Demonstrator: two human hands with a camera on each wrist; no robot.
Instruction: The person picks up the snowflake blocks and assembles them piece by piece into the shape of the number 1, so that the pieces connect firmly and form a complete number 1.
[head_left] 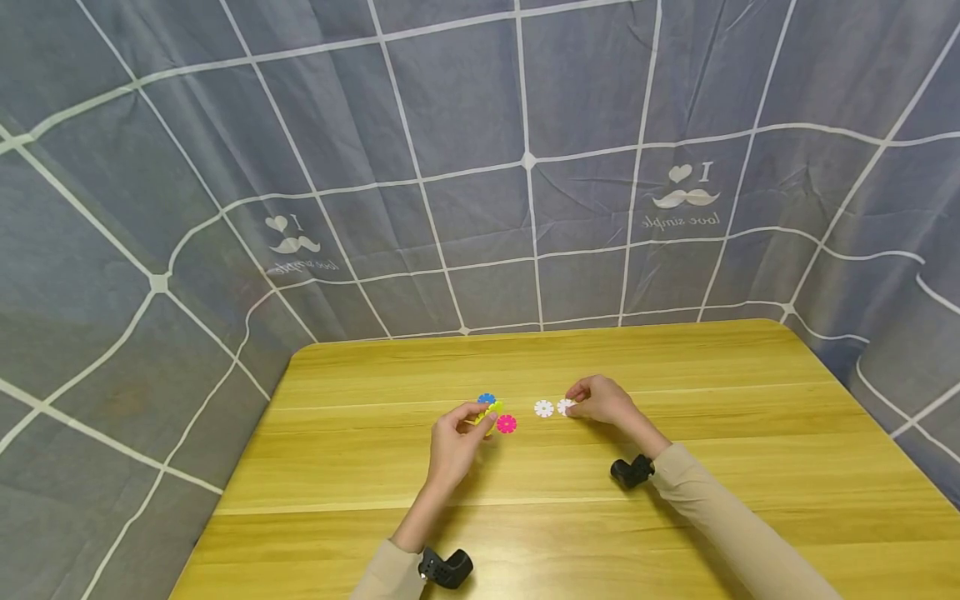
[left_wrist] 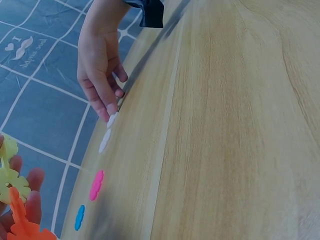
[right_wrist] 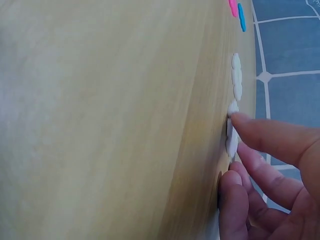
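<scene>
- Currently the left hand point(head_left: 452, 444) pinches yellow pieces point(left_wrist: 15, 189) just left of the pink disc point(head_left: 507, 424); a slack hold could drop them or the orange piece point(left_wrist: 30, 228) beside them.
- The right hand point(head_left: 603, 402) pinches the outer white disc point(head_left: 562, 407), right of the pink disc; its thin edge could slip if fingertips press unevenly.
- A careless pull could nudge the inner white disc point(head_left: 543, 408), lying between that one and the pink disc.
- A low left hand could sweep the blue disc point(head_left: 487, 399), beyond and left of the pink disc.
</scene>
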